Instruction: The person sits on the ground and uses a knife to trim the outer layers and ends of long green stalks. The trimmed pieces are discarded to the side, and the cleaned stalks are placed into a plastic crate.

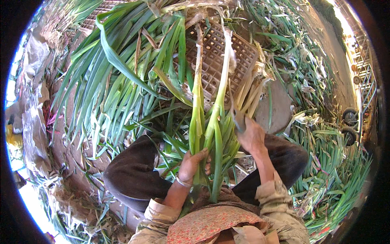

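Two long green onion stalks (220, 97) stand out from my left hand (193, 166), which grips them by their green part near my lap. Their white root ends point away from me, over an upturned brown plastic crate (213, 58). My right hand (251, 134) is closed round a small tool with a dark blade or handle (239, 120), just right of the stalks; its exact kind is blurred. Beside it, a bundle of green onions (248, 91) leans against the crate's right side, pale ends away from me.
A large heap of untrimmed green onions (100, 88) lies on the left. Leaf scraps (301, 61) cover the ground on the right, with more green leaves (335, 183) near my right knee. A wheeled metal cart (361, 100) stands at the far right. Plastic sheeting (36, 131) lies at the left edge.
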Demonstrator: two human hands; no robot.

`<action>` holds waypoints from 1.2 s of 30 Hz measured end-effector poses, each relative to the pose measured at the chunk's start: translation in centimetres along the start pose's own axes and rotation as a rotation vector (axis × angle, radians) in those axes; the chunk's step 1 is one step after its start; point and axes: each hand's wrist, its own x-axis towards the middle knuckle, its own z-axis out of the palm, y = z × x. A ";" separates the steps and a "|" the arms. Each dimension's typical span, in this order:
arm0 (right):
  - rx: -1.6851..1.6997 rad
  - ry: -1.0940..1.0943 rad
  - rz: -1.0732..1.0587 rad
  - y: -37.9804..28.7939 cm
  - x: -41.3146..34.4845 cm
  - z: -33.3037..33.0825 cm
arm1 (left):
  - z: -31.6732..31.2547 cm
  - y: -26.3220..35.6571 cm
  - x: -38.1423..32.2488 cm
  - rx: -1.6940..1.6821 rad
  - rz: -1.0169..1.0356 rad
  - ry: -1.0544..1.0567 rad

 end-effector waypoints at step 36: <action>0.232 -0.214 -0.236 -4.5 -6.6 -4.0 | 0.6 -2.2 0.8 0.034 0.121 -0.064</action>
